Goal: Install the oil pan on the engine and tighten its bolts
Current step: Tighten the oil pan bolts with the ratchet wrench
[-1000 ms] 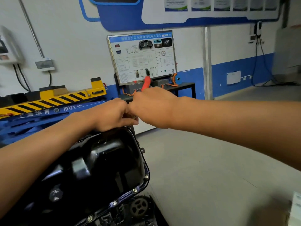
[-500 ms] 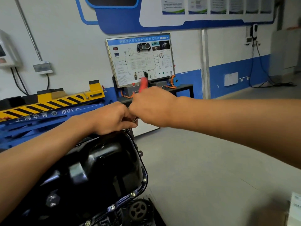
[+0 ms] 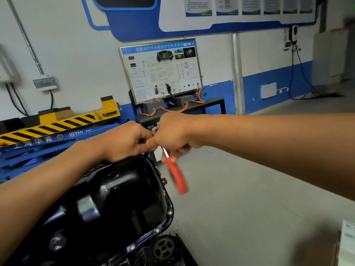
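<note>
Right hand [image 3: 172,134] grips tool [image 3: 177,177] — at oil pan [image 3: 119,189] rim.

The oil pan [image 3: 119,189] is gleaming glossy black, its four-o'clock rim bolts [image 3: 156,230] glinting bare metal; the tool handle [image 3: 178,179] is looking smooth red plastic.

I see the oil pan [image 3: 115,198] low at left, on the engine [image 3: 163,248], bolts [image 3: 156,230] along its right rim; at its far corner the left hand [image 3: 124,143] meets the right hand [image 3: 172,133]; the tool [image 3: 177,177] hangs below the right hand; behind stands the training board [image 3: 161,72], the lift [image 3: 57,127] to its left.
</note>
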A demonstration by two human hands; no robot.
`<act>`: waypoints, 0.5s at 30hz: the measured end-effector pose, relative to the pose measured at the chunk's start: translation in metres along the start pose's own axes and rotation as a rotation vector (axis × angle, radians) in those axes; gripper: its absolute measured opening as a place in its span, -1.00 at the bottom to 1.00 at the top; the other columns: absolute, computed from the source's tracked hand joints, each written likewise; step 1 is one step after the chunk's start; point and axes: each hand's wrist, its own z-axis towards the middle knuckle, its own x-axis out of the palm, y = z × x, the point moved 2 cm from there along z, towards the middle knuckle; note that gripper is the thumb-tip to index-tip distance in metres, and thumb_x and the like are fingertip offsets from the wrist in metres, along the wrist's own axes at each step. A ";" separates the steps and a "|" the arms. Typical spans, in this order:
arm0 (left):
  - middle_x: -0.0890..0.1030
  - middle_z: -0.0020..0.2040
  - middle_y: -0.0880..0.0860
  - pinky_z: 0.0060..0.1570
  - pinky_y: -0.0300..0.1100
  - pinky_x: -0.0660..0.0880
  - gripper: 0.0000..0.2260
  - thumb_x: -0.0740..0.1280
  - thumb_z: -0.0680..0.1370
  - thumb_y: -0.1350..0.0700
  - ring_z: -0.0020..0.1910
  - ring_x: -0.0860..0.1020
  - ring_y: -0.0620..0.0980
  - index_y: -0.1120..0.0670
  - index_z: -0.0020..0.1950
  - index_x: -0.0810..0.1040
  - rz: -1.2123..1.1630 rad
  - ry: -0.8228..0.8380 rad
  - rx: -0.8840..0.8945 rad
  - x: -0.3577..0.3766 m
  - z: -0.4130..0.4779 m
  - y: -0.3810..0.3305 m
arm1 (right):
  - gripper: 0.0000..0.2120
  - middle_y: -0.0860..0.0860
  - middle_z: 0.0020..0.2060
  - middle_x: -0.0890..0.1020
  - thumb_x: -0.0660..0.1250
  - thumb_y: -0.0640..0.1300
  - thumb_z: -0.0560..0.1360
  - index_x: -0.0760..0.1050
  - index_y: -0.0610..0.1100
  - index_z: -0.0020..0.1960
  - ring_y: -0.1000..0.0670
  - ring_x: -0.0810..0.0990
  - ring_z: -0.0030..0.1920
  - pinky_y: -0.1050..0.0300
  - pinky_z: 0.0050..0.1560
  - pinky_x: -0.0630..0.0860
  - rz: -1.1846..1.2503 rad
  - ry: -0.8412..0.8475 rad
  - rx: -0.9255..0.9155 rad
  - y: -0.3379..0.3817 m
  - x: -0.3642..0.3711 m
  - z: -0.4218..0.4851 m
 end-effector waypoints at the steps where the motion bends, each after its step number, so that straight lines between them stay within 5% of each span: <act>1: 0.54 -0.41 -0.18 -0.37 -0.37 0.32 -0.75 0.43 0.55 0.09 -0.43 0.47 -0.16 -0.10 -0.31 0.54 0.005 0.012 -0.011 0.000 0.000 0.000 | -0.79 -0.05 -0.32 0.64 0.30 -0.07 0.60 0.42 -0.15 -0.15 -0.05 0.56 -0.43 0.17 -0.42 0.41 -0.247 -0.054 -0.112 0.000 -0.005 -0.002; 4: 0.63 -0.22 -0.23 -0.17 -0.32 0.48 -0.88 0.43 0.55 0.09 -0.24 0.59 -0.27 -0.04 -0.19 0.63 -0.008 0.076 -0.035 0.000 0.003 -0.001 | -0.80 0.04 -0.34 0.30 0.29 -0.23 0.54 0.30 -0.07 -0.17 0.02 0.32 -0.40 0.13 -0.44 0.21 -0.908 -0.286 -0.357 0.006 -0.018 -0.012; 7: 0.61 -0.19 -0.34 -0.12 -0.48 0.44 -0.96 0.44 0.54 0.12 -0.15 0.59 -0.36 0.02 -0.04 0.69 -0.032 0.062 -0.024 0.001 0.003 0.000 | -0.81 0.03 -0.37 0.20 0.21 -0.31 0.54 0.33 -0.09 -0.20 -0.07 0.35 -0.34 0.08 -0.43 0.22 -1.084 -0.362 -0.482 0.015 -0.014 -0.011; 11: 0.59 -0.30 -0.34 -0.22 -0.46 0.41 -0.89 0.44 0.54 0.12 -0.24 0.58 -0.32 -0.07 -0.16 0.62 -0.015 0.015 -0.020 0.000 0.000 0.001 | -0.71 0.02 -0.34 0.26 0.32 -0.25 0.53 0.22 -0.11 -0.24 0.00 0.34 -0.40 0.10 -0.42 0.27 -0.893 -0.368 -0.358 0.011 -0.017 -0.002; 15: 0.58 -0.36 -0.16 -0.28 -0.11 0.49 -0.77 0.43 0.53 0.10 -0.34 0.54 -0.13 -0.14 -0.29 0.53 0.020 0.016 -0.053 -0.001 0.001 0.002 | -0.76 -0.16 -0.22 0.70 0.30 -0.11 0.59 0.42 -0.16 -0.22 0.06 0.52 -0.60 0.34 -0.62 0.34 -0.327 -0.040 -0.109 0.003 -0.010 0.004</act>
